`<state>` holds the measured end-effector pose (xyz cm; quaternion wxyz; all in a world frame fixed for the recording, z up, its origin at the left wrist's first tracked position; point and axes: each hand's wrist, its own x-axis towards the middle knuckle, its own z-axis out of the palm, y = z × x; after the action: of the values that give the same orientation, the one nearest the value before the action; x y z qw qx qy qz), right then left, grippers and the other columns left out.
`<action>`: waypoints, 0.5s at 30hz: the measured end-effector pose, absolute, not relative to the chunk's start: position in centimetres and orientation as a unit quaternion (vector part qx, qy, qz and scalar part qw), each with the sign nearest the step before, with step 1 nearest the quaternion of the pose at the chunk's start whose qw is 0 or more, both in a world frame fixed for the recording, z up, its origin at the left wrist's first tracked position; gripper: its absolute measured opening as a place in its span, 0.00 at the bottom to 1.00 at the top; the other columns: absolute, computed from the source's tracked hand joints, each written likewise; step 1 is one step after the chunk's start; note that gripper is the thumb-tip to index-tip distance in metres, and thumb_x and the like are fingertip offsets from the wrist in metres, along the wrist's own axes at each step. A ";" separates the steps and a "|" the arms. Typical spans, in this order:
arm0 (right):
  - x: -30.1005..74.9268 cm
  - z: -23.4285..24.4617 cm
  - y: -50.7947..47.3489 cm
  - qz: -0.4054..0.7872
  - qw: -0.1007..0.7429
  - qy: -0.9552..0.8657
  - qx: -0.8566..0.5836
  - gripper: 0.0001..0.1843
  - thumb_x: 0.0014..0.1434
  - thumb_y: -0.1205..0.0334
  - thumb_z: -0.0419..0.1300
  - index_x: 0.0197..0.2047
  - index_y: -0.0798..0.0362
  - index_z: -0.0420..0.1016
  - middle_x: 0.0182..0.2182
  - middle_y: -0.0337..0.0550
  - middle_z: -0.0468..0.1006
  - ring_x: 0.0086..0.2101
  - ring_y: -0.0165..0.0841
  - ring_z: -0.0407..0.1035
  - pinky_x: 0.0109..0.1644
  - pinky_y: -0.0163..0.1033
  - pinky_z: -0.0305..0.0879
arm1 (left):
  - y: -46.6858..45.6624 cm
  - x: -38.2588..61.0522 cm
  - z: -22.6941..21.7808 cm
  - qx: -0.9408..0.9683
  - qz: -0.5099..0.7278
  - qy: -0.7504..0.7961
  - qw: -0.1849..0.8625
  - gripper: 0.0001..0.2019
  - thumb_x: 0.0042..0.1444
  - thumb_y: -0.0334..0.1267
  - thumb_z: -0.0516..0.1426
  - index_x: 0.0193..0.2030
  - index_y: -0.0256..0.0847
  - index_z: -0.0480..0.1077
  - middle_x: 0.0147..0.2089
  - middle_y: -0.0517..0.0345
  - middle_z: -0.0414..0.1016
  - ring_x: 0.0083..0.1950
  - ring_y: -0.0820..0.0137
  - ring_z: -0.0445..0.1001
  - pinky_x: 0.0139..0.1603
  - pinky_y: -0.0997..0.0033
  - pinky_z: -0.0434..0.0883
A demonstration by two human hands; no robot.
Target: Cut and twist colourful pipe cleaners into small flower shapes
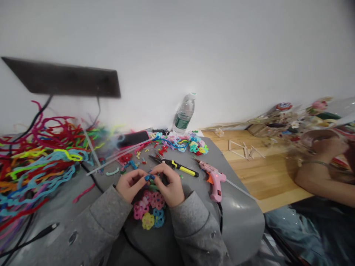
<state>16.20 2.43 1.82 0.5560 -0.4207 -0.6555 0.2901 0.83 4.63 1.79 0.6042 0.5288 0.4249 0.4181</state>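
My left hand [131, 184] and my right hand [170, 186] meet at the front middle of the grey table, thumbs and fingers pinched tip to tip. Dark blue shows at both thumb tips; what lies between the fingers is too small to make out. Just below the fingers is a cluster of fuzzy flowers [148, 218] in pink, yellow and blue, with a bit of green near the fingertips. Whether the cluster is held or rests on the table, I cannot tell. Beyond my right hand lie black-and-yellow pliers [184, 169], and to the right a pink glue gun [215, 181].
Tangled pipe cleaners [41, 159] cover the left side. A water bottle [184, 114] stands by the wall near more fuzzy flowers [194, 142]. A dark phone-like slab [134, 138] and cut scraps lie behind my hands. At right, another person's arm [324, 177] is over a wooden table [238, 173].
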 end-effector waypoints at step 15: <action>16.0 1.5 2.2 0.319 0.572 -0.664 -0.362 0.10 0.53 0.70 0.60 0.39 0.52 0.77 0.35 0.45 0.75 0.37 0.33 0.71 0.43 0.40 0.67 | 3.9 1.5 1.7 0.406 0.503 0.442 0.622 0.20 0.34 0.52 0.68 0.18 0.36 0.70 0.15 0.64 0.66 0.14 0.83 0.55 0.15 0.83 0.52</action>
<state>16.01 2.25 1.51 0.5721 -0.3615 -0.6635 0.3189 1.54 3.86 1.71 0.6216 0.4064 0.4419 0.5032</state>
